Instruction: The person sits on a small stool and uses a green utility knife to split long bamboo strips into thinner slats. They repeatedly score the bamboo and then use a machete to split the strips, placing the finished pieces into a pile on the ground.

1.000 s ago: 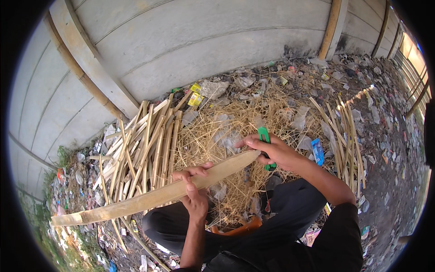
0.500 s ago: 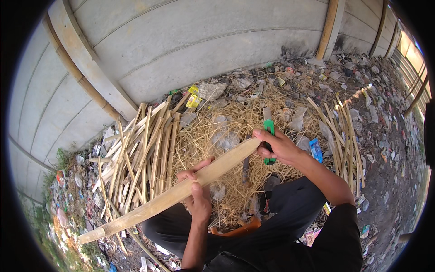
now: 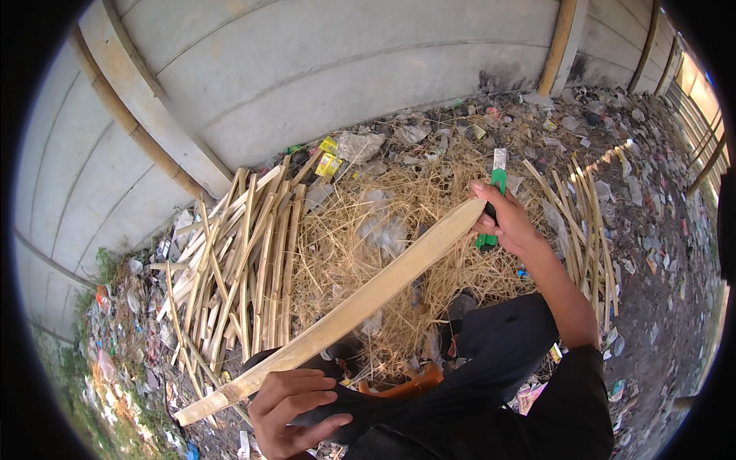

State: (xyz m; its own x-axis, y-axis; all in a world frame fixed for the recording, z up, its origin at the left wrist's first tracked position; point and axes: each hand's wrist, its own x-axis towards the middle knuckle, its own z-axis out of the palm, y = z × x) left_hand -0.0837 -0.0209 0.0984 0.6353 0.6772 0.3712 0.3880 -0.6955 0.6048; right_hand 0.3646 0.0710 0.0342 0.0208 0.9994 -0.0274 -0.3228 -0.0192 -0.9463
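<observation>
Wood strip [image 3: 345, 313] + grn cutter [image 3: 499, 181] in R grip [image 3: 515, 221]

Green cutter [image 3: 499, 181] partly behind right fingers [image 3: 496, 198]

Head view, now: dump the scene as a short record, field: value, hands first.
right hand: grips the upper end of the wooden strip and the green cutter
left hand: open, by the strip's lower end; contact unclear
cutter blade: out, pointing away from the person
strip pose: slanting, lower left to upper right
ground center: straw-like strands
ground left: large stick pile
ground right: smaller stick bundle
behind: gray wall
</observation>
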